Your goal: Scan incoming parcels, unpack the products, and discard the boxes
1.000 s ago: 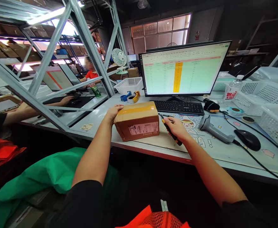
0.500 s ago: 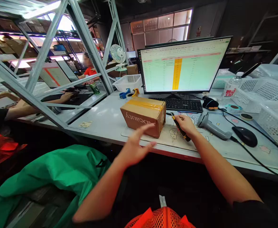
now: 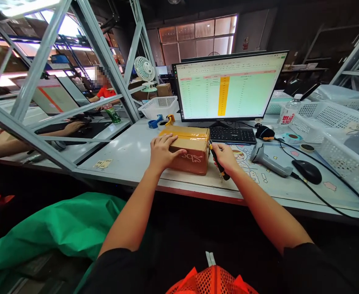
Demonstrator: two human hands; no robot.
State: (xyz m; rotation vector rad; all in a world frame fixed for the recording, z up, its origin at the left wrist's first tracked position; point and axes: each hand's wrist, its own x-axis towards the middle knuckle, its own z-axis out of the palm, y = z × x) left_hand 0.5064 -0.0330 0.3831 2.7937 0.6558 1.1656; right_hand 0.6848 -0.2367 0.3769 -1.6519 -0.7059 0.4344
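A brown cardboard box (image 3: 194, 162) with yellowish tape along its top sits near the front edge of the desk. My left hand (image 3: 163, 152) grips its left part, fingers over the top and thumb against the lettered front side. In my right hand (image 3: 225, 157) is a black and yellow utility knife (image 3: 218, 162), held at the box's right end. The knife's tip is up by the taped top edge; I cannot tell whether it touches.
Behind the box stand a keyboard (image 3: 233, 135) and a monitor (image 3: 228, 90). To the right lie a barcode scanner (image 3: 270, 161), a mouse (image 3: 307, 171) and white baskets (image 3: 335, 143). A metal frame (image 3: 106, 61) rises at the left, with co-workers beyond it. Tape dispensers (image 3: 164, 121) stand behind the box.
My left hand has moved up from in front of the box onto it. My right hand has brought the utility knife closer to the box's right end.
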